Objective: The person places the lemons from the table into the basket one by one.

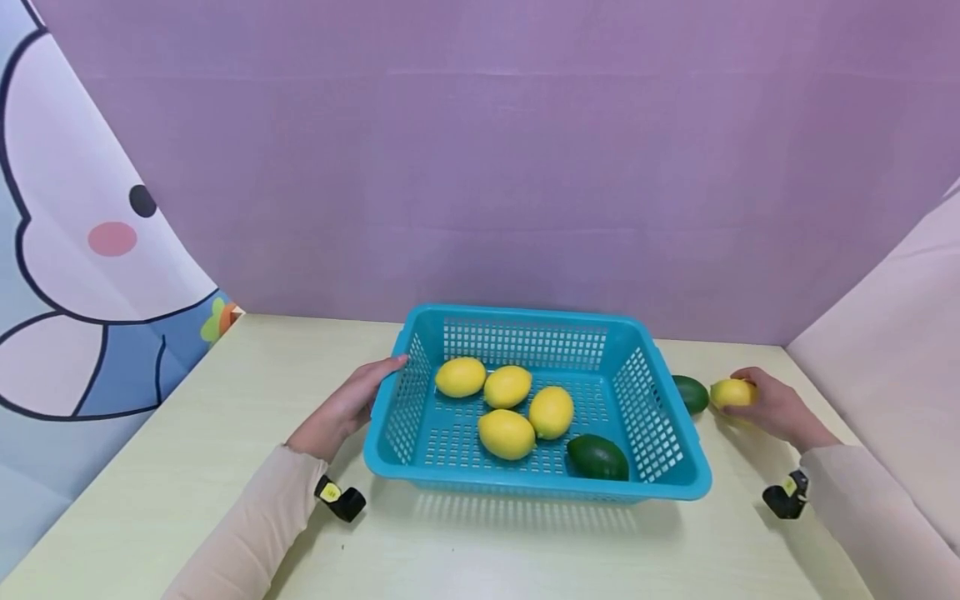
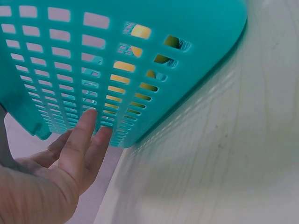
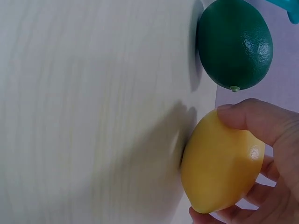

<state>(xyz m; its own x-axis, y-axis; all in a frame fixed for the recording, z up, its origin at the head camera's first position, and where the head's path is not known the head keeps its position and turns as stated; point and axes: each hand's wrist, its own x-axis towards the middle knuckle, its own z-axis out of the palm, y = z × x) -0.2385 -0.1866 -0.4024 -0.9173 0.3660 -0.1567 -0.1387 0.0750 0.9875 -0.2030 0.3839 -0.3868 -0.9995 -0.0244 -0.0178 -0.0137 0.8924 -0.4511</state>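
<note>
A blue plastic basket with slotted walls stands on the table, holding several yellow lemons and one dark green lime. My left hand holds the basket's left side, thumb at the rim; in the left wrist view its fingers lie against the outside of the slotted wall. To the right of the basket, my right hand grips another lemon between thumb and fingers, low over the table. A second lime lies between that lemon and the basket.
The pale wood table meets a purple cloth backdrop behind the basket. A cartoon-printed sheet hangs on the left and a pale cloth on the right.
</note>
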